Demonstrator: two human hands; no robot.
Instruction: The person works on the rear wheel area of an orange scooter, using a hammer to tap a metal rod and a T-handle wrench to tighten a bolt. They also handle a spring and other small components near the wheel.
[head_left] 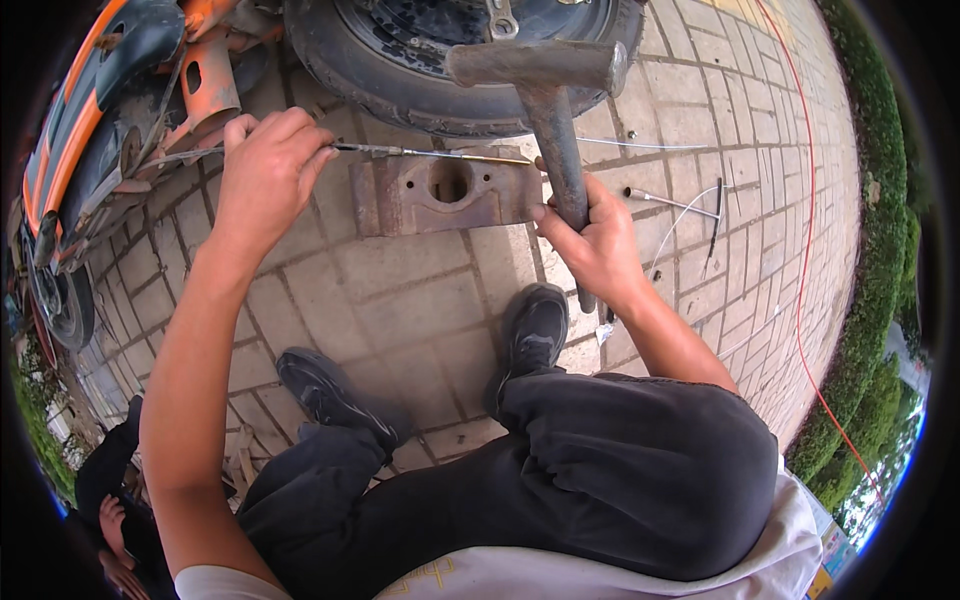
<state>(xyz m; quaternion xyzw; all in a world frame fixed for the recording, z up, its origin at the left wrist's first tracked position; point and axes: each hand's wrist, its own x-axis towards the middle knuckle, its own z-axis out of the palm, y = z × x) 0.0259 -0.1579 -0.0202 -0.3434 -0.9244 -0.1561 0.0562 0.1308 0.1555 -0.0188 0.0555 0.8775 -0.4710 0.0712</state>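
Observation:
My left hand is closed around a thin cable. From its fingers a slim metal rod runs right along the far edge of a rusty metal block with a round hole in its face. In my right hand is a heavy hammer, gripped by its metal handle. The hammer's head is up and away from me, appearing over the tyre. The right fingers are close to the block's right end, by the rod's tip; whether they also touch the rod I cannot tell.
Beyond the block lies a wheel with a wrench on it. An orange and black motorcycle stands at left. A T-handle tool and a loose cable lie on the paving at right, near a red cord. Another person's hand shows lower left.

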